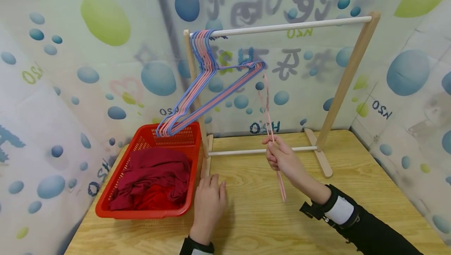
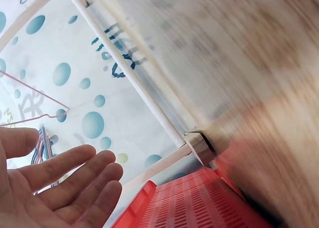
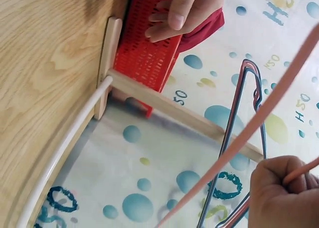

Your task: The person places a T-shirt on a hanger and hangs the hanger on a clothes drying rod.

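Observation:
My right hand [image 1: 282, 159] grips a thin pink clothes hanger [image 3: 234, 149], which stands edge-on above the table in the head view. In the right wrist view its fingers curl round the pink bar. My left hand [image 1: 209, 204] is low by the right side of a red plastic basket [image 1: 148, 212], palm turned toward the basket. Its fingers [image 2: 65, 171] are loosely extended with nothing between them in the left wrist view. Dark red cloth [image 1: 155, 163] and brighter red cloth [image 1: 158, 198] lie crumpled inside the basket.
A wooden rack with a white top rod [image 1: 292, 27] stands at the back of the wooden table [image 1: 246, 216]. Several blue and pink hangers [image 1: 201, 83] hang bunched at its left end, overhanging the basket. A lower white rod [image 1: 239, 152] joins the rack's feet. Patterned sheeting surrounds the table.

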Tool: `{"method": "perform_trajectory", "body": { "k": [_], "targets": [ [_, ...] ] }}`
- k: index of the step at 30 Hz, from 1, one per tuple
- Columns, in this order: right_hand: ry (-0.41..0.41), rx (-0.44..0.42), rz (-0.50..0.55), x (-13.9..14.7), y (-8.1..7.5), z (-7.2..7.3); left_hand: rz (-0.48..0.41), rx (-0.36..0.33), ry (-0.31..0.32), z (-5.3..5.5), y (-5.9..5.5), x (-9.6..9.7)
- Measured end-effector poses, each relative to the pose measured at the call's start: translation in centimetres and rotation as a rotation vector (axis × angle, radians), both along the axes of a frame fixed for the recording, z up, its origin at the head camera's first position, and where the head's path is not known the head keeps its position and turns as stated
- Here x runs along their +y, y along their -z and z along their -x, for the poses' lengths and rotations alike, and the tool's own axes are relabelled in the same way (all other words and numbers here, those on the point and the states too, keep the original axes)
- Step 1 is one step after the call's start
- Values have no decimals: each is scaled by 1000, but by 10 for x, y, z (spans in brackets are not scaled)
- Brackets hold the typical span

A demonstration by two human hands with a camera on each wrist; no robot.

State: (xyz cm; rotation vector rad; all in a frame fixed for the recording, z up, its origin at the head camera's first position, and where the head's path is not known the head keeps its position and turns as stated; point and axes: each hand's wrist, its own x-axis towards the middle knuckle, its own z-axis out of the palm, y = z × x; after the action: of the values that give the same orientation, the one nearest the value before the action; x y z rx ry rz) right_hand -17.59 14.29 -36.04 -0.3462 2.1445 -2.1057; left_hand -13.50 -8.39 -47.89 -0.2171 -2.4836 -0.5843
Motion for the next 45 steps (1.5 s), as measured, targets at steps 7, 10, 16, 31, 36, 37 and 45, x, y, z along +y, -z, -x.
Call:
{"method": "perform_trajectory", "body": {
  "k": [7, 10, 16, 31, 36, 37, 45],
  "targets": [
    [79, 11, -62, 17, 9, -8, 8, -5, -2, 0, -4, -2],
    [84, 24, -121, 21, 16, -11, 7, 2, -6, -1, -6, -3],
    [79, 101, -210, 28, 29, -17, 10, 17, -13, -2, -8, -5],
    [229, 287, -414, 64, 46, -30, -15, 22, -1, -6, -21, -8],
    [299, 315, -446, 75, 50, -32, -36, 5, 3, -7, -26, -9],
    [310, 321, -451, 77, 50, -32, -39, 4, 3, -7, -26, -9],
    [389, 407, -524, 90, 55, -36, -58, 17, 6, -11, -28, -12]
  ]
}}
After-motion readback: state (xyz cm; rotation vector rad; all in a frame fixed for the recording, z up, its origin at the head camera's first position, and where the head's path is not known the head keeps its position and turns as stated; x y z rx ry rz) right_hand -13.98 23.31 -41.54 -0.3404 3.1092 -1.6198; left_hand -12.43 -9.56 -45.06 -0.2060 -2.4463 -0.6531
